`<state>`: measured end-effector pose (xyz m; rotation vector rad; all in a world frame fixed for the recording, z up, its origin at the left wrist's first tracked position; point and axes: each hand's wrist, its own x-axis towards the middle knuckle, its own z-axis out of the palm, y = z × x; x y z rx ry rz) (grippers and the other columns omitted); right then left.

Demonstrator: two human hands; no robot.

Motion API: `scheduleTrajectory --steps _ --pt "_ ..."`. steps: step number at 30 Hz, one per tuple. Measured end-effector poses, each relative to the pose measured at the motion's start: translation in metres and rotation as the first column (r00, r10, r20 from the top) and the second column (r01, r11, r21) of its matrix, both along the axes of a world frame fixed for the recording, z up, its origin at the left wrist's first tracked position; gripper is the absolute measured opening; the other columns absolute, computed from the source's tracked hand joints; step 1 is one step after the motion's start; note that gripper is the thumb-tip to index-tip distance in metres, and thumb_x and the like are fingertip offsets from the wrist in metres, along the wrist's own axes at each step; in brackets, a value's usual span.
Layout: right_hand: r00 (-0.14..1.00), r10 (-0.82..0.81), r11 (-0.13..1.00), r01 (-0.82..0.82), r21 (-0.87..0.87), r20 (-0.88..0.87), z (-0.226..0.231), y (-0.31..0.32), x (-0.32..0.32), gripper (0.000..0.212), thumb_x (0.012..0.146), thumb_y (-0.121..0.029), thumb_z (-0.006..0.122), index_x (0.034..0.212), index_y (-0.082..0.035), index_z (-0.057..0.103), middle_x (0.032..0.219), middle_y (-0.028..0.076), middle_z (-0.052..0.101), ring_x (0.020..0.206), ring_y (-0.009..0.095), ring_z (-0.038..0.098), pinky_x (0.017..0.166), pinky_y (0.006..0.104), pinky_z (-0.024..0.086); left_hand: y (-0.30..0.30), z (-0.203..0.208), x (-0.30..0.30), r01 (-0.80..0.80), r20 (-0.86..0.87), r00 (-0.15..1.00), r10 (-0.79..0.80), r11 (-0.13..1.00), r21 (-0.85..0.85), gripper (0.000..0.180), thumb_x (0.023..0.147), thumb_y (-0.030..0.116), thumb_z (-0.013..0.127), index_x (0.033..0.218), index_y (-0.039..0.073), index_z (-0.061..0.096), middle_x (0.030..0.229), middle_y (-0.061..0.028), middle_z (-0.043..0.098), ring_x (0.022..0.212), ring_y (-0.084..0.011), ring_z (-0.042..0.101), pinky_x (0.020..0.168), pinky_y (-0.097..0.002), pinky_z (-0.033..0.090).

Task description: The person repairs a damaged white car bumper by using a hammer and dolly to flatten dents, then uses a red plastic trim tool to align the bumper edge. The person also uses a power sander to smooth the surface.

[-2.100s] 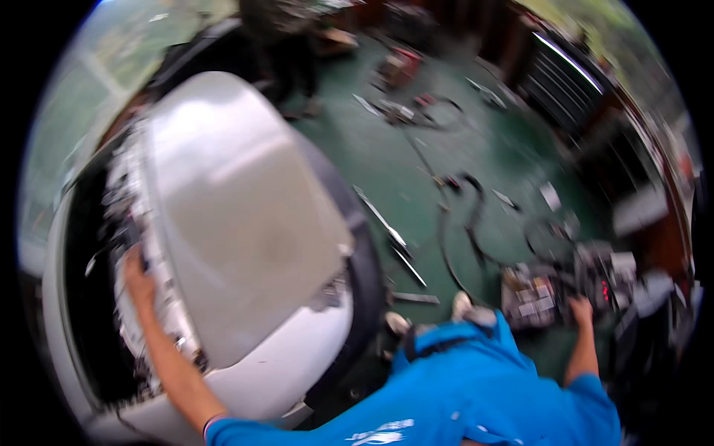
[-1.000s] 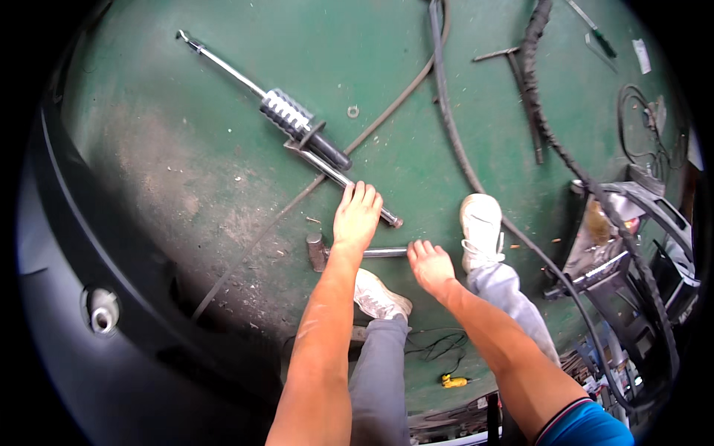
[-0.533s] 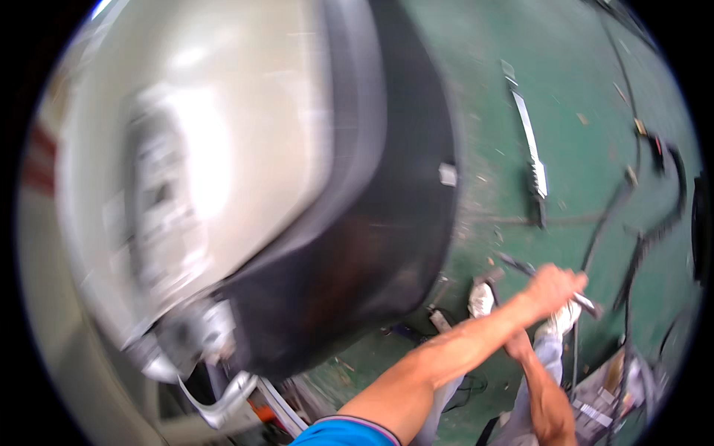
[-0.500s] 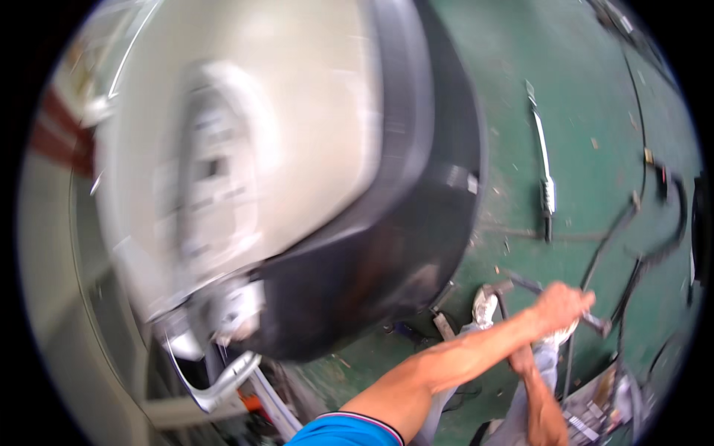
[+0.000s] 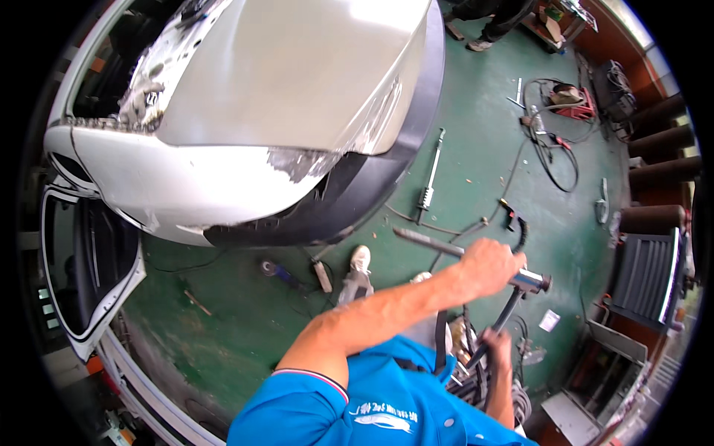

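My left hand [image 5: 492,267] is closed around a grey flat metal bar [image 5: 428,241], whose free end points left toward the car. The hammer [image 5: 531,281] has its head just right of my left fist; whether it touches the bar's hidden end I cannot tell. Lower down, my right hand [image 5: 497,348] grips the hammer's dark handle. In front and to the left stands a white and beige car body [image 5: 290,82]. Its corner has a scraped, bare-metal patch [image 5: 301,163] above a dark bumper [image 5: 349,201].
A slide-hammer-like rod [image 5: 427,195] lies on the green floor, with a blue power tool [image 5: 279,273] and power strip [image 5: 322,276] nearer. A detached door [image 5: 93,260] stands left. Hoses [image 5: 554,171] coil at right. Another person's legs [image 5: 494,22] show at the far edge.
The view has swung, bringing more of the floor, workshop and my torso in. The hammer head has gone from the left of my left hand to its right. Both hands keep their grips.
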<state>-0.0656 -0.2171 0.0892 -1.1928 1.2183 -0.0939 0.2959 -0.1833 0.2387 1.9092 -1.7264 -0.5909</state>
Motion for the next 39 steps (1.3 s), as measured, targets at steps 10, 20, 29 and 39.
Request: scheduleTrajectory --steps 10,20,29,39 --pt "0.950 -0.312 0.947 0.310 -0.087 -0.002 0.093 0.015 0.105 0.021 0.092 -0.017 0.075 0.096 -0.006 0.058 0.071 0.000 0.054 0.052 0.010 0.051 0.045 0.0235 0.045 0.021 0.000 0.055 -0.079 0.075 0.992 0.100 0.967 -0.244 0.015 0.090 0.012 0.056 0.104 0.007 0.057 0.084 -0.0164 0.069 0.077 -0.0375 0.073 0.064 -0.0501 0.058" --pt "0.998 -0.048 0.998 0.046 0.036 0.050 0.068 0.016 0.138 0.024 0.087 -0.016 0.079 0.090 -0.002 0.060 0.069 0.002 0.060 0.051 0.011 0.056 0.047 0.0271 0.046 -0.013 -0.003 0.096 0.168 0.458 0.888 -0.041 0.956 -0.240 0.024 0.090 0.008 0.058 0.114 0.010 0.063 0.081 -0.0083 0.060 0.070 -0.0279 0.070 0.056 -0.0411 0.056" --pt "0.985 0.145 0.975 -0.159 0.157 0.093 -0.002 -0.078 0.098 0.027 0.086 -0.017 0.079 0.093 -0.001 0.059 0.069 0.003 0.058 0.049 0.012 0.056 0.046 0.0283 0.047 -0.026 -0.033 0.110 0.070 0.604 0.793 -0.075 0.997 0.032 0.039 0.080 0.005 0.072 0.119 0.010 0.065 0.076 -0.0060 0.055 0.069 -0.0253 0.065 0.060 -0.0417 0.051" --pt "0.989 -0.086 0.985 0.067 0.156 0.122 0.000 -0.112 0.088 0.024 0.087 -0.017 0.077 0.094 -0.001 0.060 0.067 0.000 0.056 0.048 0.009 0.053 0.045 0.0260 0.043 -0.030 -0.028 0.112 0.103 0.679 0.729 -0.087 0.995 0.017 0.028 0.085 0.011 0.067 0.113 0.010 0.066 0.072 -0.0035 0.052 0.063 -0.0212 0.061 0.054 -0.0377 0.048"
